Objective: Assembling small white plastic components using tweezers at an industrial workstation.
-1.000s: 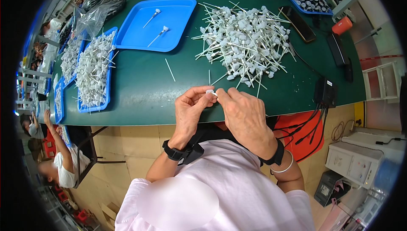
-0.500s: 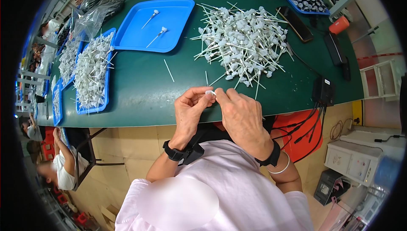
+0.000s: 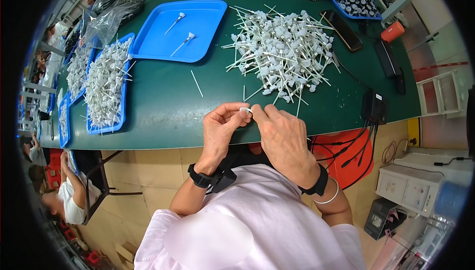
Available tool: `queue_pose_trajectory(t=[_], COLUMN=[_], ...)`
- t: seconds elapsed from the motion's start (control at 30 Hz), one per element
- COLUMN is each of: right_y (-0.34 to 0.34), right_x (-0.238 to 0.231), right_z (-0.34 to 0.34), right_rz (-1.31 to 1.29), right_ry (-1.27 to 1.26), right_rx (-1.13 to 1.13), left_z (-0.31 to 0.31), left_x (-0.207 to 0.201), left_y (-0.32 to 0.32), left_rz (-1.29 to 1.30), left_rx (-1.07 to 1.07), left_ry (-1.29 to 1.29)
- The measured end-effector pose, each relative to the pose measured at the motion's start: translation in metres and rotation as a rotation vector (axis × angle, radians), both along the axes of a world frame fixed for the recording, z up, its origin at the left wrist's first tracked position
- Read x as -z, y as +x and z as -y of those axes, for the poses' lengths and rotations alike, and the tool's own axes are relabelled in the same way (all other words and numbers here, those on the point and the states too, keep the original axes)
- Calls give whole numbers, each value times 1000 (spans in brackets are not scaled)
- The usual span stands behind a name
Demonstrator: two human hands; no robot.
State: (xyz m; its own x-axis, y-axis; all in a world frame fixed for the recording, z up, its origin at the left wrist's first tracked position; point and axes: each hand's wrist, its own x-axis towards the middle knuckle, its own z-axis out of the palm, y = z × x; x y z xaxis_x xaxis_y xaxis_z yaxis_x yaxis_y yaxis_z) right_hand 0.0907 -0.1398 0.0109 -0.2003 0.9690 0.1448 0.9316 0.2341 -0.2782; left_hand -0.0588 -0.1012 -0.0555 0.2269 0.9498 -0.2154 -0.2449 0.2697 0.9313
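From where I'm standing, the left hand (image 3: 220, 129) pinches a small white piece (image 3: 244, 109) in its fingertips, and the right hand (image 3: 283, 136) looks clamped on the other end, though its thumb's hidden. That's happening over the near edge of the green table (image 3: 158, 106), so one slip and it could hit the floor, I reckon. Past them, a loose white stick (image 3: 197, 83) could get brushed off. The big pile (image 3: 284, 54) has no tray around it, so a careless knuckle might scatter it toward the phone (image 3: 342, 30) just beyond.
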Motion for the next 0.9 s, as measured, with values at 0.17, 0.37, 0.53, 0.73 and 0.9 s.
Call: queue_pose_trajectory(t=[0.17,0.37,0.53,0.73,0.9], right_y=[-1,4,10,19,30], right_x=[4,2,-5,-6,-17], right_z=[-1,-5,-6,-12,-13], right_rz=[-20,18,65,41,-76], right_ry=[17,40,31,44,-8], right_rx=[2,-25,-65,-89,-78], left_z=[-2,-1,-3,-6,-12], left_x=[2,1,-1,-4,-21], left_y=[-2,1,1,7,8], left_rz=[-16,-30,-36,-48,56], left_rx=[17,10,32,53,93], left_ry=[3,4,21,10,-80])
